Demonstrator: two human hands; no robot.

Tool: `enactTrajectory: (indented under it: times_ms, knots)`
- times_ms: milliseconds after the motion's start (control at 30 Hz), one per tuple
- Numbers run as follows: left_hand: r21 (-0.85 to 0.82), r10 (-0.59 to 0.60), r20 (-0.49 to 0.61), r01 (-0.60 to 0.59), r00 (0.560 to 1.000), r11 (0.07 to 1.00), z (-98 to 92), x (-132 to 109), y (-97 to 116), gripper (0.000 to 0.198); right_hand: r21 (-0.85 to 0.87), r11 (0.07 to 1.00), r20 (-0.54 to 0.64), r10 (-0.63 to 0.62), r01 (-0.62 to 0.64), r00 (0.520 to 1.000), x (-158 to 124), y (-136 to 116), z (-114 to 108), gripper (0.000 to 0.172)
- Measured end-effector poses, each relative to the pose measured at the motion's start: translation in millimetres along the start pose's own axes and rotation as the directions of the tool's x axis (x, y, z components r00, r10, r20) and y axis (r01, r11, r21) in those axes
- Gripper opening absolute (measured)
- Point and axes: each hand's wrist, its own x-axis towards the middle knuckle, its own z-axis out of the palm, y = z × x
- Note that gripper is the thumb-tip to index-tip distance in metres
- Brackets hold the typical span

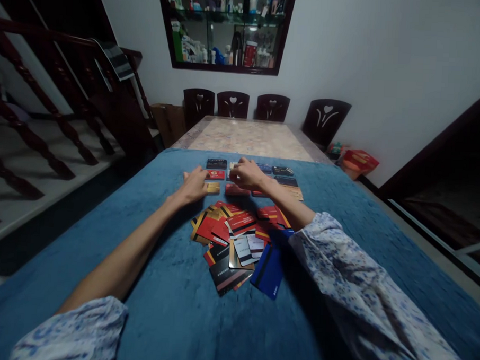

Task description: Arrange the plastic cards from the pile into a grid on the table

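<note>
Rows of plastic cards lie on the blue tablecloth. At their left edge is my left hand [194, 185], its thumb and fingers apart, beside a red card [215, 174] and a gold card [213, 188]. My right hand [247, 174] bends over the middle of the rows with curled fingers, largely covering a pale card there; whatever is between its fingertips is hidden. Below it lies a dark red card [237, 190]. Nearer to me is a loose, overlapping pile with a red card [242, 222], a black card [226, 272] and a blue card [268, 271].
The blue cloth [162, 314] covers the near part of the long table, and its pale top [250, 135] shows beyond. Dark chairs [233, 104] line the far end. A stair railing [48, 108] stands left, and a red bag [358, 161] sits on the right.
</note>
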Motion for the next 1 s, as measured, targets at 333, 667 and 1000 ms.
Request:
enactTrajectory:
  times_ms: [333, 667, 1000]
  knots:
    - [-0.075, 0.209, -0.013, -0.209, 0.978, 0.975, 6.9, -44.5, 34.8, 0.024, 0.108, 0.993, -0.082, -0.041, 0.05, 0.996, -59.8, 4.6, 18.4, 0.02]
    - [-0.139, 0.448, 0.102, -0.433, 0.888, 0.891, 4.4, -74.0, 69.0, 0.023, 0.253, 0.947, -0.117, -0.173, 0.197, 0.978, -98.5, 8.9, 38.7, 0.022]
    - [-0.045, 0.51, 0.207, -0.513, 0.835, 0.857, 0.7, -76.0, 70.2, 0.025, 0.256, 0.942, -0.057, -0.209, 0.217, 0.976, -99.3, 2.3, 46.7, 0.021]
